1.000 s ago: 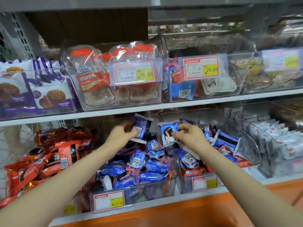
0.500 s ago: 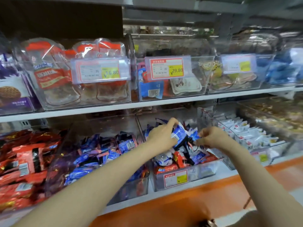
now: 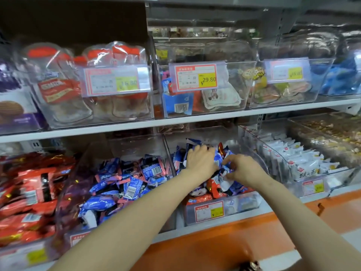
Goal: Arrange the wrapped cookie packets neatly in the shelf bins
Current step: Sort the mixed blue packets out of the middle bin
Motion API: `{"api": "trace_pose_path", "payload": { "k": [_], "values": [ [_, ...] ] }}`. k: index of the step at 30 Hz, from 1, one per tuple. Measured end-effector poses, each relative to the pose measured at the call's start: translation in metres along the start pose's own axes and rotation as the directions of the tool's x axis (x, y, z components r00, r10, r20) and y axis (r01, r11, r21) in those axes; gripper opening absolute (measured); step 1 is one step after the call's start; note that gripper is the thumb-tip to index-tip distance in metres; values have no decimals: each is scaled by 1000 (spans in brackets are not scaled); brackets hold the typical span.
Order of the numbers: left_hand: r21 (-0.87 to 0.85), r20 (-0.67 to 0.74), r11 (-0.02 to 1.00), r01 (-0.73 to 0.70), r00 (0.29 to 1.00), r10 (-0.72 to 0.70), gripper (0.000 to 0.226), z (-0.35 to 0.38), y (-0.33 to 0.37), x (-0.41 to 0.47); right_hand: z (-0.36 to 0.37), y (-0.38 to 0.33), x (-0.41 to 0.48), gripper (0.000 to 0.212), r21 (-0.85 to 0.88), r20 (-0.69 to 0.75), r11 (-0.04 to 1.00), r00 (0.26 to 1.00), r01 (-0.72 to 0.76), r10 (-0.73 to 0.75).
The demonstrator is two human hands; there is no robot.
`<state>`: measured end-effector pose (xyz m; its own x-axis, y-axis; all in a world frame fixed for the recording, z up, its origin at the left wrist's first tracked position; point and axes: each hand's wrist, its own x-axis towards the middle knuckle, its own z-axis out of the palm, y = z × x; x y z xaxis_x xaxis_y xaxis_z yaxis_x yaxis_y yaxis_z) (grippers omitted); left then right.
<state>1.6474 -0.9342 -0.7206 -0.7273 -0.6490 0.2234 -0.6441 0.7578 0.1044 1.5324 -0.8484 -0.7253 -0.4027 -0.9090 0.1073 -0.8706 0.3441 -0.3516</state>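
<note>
Cookie packets (image 3: 218,157) — left hand (image 3: 201,162) pressing, right hand (image 3: 241,169) pinching.

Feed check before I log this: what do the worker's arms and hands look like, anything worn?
The left forearm and right forearm are bare, no sleeves in view. The left hand and right hand wear no gloves; no ring, watch or wristband shows.

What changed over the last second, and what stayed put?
Both hands moved right, from the blue-packet bin into the neighbouring mixed bin. The left hand no longer holds a packet up and rests flat on the pile. The right hand seems to pinch a blue packet low in it. The red packets and white packets alongside stayed as they were.
</note>
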Motion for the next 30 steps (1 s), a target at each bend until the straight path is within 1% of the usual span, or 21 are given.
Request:
{"api": "trace_pose_path", "payload": {
  "k": [2,5,7,8,10,12,13,15,17,19,21,26,30],
  "values": [
    [-50,-51,998,-47,998,45,38,-8,-10,-9,2,0,3,36,-8,-49,1000,999,-8,8],
    [-170,-191,980,-102,979,69,25,-26,-38,-34,-3,0,7,34,-41,-31,999,999,-16,15],
    [-207,-289,972,-110,956,47,20,-38,-65,-48,-9,-7,5,31,-32,-63,999,998,-6,4],
    [-225,-315,971,-81,949,7,20,-42,-79,-52,-12,-13,3,29,17,-106,1000,994,6,-4],
    [-285,-280,958,40,952,-123,22,-42,-110,-54,-16,-31,-2,24,175,-190,982,981,75,-41],
    [-299,-158,932,204,953,-259,26,-32,-140,-52,-14,-55,-8,18,296,-214,938,970,180,-118],
    [-254,-86,927,277,948,-307,29,-26,-152,-52,-10,-66,-9,17,325,-206,919,965,224,-162],
    [-152,20,926,347,937,-348,37,-12,-172,-53,0,-87,-7,17,342,-175,894,955,288,-241],
    [-121,85,929,350,936,-341,46,1,-186,-56,10,-102,0,17,331,-167,881,940,339,-299],
    [-177,132,918,354,933,-334,56,11,-194,-56,15,-115,8,17,342,-172,868,932,359,-317],
    [-233,140,899,371,928,-346,60,17,-196,-52,19,-125,15,17,355,-181,863,932,360,-314],
    [-334,117,850,407,913,-391,41,23,-198,-42,28,-140,28,18,353,-170,870,938,345,-303],
    [-366,101,845,391,919,-381,34,18,-206,-45,34,-143,36,17,321,-175,882,937,345,-302]
  ]
}}
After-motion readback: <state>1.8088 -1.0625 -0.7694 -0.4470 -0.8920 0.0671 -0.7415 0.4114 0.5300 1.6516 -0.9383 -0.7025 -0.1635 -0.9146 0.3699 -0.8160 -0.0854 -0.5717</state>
